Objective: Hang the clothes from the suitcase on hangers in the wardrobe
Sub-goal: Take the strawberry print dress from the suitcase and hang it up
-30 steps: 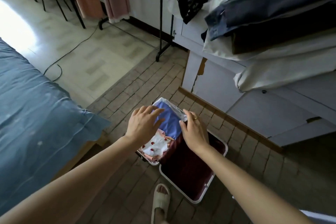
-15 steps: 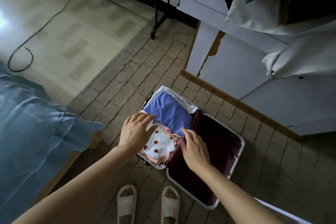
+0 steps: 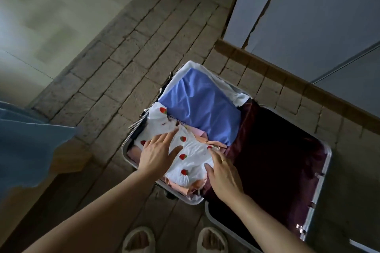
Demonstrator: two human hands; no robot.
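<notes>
Below, one open suitcase (image 3: 320,181) lies flat on the brick-patterned floor (image 3: 127,72), its two rounded metal-rimmed halves side by side. Its left half holds folded clothes: one smooth blue garment (image 3: 197,109), one crinkled white strawberry-print garment (image 3: 191,160), and peach fabric (image 3: 189,188) underneath. Two hands rest on the white garment: the left hand (image 3: 157,156) with fingers straight and flat, the right hand (image 3: 223,174) likewise relaxed, wearing one ring. Two pale slippers (image 3: 138,240) show at the bottom edge.
</notes>
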